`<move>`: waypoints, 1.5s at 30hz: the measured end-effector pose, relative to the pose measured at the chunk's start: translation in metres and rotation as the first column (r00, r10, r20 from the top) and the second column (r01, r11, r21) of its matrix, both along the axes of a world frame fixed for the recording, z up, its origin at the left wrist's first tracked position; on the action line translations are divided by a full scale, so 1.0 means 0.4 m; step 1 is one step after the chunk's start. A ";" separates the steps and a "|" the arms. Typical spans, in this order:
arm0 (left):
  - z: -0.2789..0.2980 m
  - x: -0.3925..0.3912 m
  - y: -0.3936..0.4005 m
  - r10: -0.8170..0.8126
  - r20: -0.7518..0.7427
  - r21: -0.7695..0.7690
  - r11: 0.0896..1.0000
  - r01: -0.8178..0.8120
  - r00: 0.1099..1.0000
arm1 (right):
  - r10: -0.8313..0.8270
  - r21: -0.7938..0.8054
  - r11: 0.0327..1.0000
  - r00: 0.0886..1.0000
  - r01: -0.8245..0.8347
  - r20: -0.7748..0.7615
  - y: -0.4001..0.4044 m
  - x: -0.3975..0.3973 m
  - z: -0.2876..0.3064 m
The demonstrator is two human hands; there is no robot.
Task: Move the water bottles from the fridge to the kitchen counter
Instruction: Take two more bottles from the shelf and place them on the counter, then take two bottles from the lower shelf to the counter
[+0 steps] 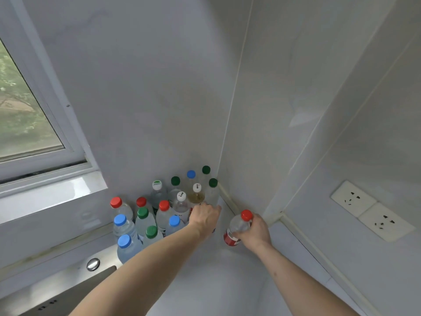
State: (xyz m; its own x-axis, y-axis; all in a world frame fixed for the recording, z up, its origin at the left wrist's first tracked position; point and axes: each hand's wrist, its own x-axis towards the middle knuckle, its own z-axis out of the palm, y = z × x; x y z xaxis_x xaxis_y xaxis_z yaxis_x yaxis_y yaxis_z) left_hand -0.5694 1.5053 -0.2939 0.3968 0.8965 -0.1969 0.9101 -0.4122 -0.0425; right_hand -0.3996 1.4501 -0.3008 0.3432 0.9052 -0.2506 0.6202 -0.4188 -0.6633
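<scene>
Several clear water bottles [145, 221] with red, blue, green and white caps stand clustered in the back corner of the pale kitchen counter [216, 274]. My left hand [206, 218] reaches in at the cluster's right edge, fingers curled down over the top of a bottle that it almost wholly hides. To the right, my right hand [255, 231] grips a red-capped bottle with a red label [237, 226], which stands slightly tilted on or just above the counter, apart from the cluster. The fridge is out of view.
A steel sink [68, 290] with a round chrome button [93, 263] lies at the lower left. A window [22, 110] is on the left wall. Two wall sockets [371, 210] sit on the right wall. White walls close the corner behind the bottles.
</scene>
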 end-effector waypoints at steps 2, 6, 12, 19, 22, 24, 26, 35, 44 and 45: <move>-0.006 -0.002 0.016 0.019 -0.004 0.001 1.000 -0.019 1.000 | -0.004 0.001 1.000 1.000 0.004 0.000 0.027 -0.006 -0.008; -0.013 -0.006 0.036 0.064 -0.005 0.016 0.998 -0.064 0.998 | 0.007 -0.001 1.000 1.000 -0.007 0.001 0.070 -0.017 -0.021; -0.007 -0.011 0.044 0.097 -0.009 0.009 0.995 -0.097 0.995 | 0.060 -0.004 0.998 0.998 -0.060 0.012 0.119 -0.038 -0.036; 0.014 -0.024 0.034 0.075 -0.022 0.003 0.997 -0.075 0.997 | 0.088 0.013 0.996 0.996 -0.088 -0.024 0.172 -0.081 -0.052; 0.028 -0.037 0.030 0.087 -0.002 -0.001 0.996 -0.087 0.996 | 0.110 0.026 0.994 0.993 -0.109 -0.053 0.184 -0.091 -0.062; 0.047 -0.044 0.024 0.102 0.022 -0.005 0.995 -0.102 0.995 | 0.121 0.035 0.992 0.990 -0.119 -0.077 0.185 -0.090 -0.058; 0.063 -0.052 0.013 0.122 0.064 -0.007 0.993 -0.122 0.990 | 0.124 0.032 0.992 0.987 -0.121 -0.103 0.178 -0.082 -0.053; 0.145 -0.080 -0.124 0.017 0.412 -0.090 0.996 0.022 0.911 | 0.049 0.159 0.987 0.965 -0.008 -0.256 -0.099 -0.025 0.065; 0.225 -0.036 -0.480 -0.131 0.601 -0.085 0.971 0.225 0.789 | -0.008 0.207 0.976 0.965 0.065 -0.263 -0.621 0.097 0.209; 0.223 -0.042 -0.498 -0.137 0.621 -0.074 0.970 0.232 0.771 | 0.014 0.224 0.973 0.965 0.047 -0.262 -0.640 0.097 0.216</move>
